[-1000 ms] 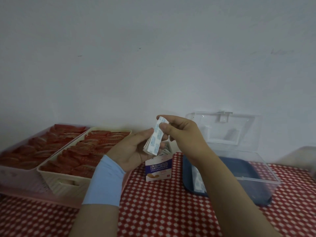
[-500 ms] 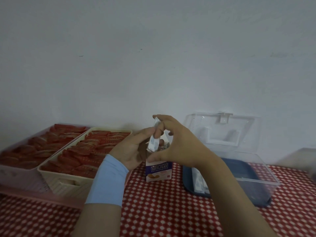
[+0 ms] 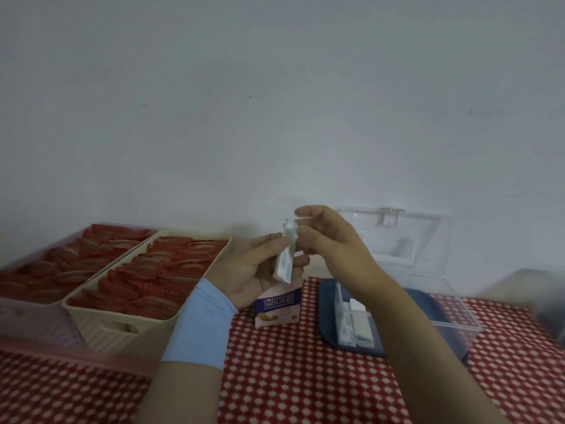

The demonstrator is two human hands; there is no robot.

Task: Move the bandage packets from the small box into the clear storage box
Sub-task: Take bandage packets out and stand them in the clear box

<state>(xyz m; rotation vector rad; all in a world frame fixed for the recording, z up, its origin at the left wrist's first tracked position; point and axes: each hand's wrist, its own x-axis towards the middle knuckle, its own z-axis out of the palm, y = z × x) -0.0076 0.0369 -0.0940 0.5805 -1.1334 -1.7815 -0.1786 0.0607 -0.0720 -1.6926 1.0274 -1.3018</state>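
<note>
Now the right hand [image 3: 330, 240] pinches the top of the near-upright bandage packets [image 3: 286, 261], the left hand [image 3: 253, 270] curled round their lower end above the small box [image 3: 278, 307], while the open clear storage box [image 3: 458, 313] lies rightward, nearer the right hand.

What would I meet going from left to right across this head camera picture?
Pink basket → cream basket → left hand → bandage packets → right hand → clear storage box.
</note>
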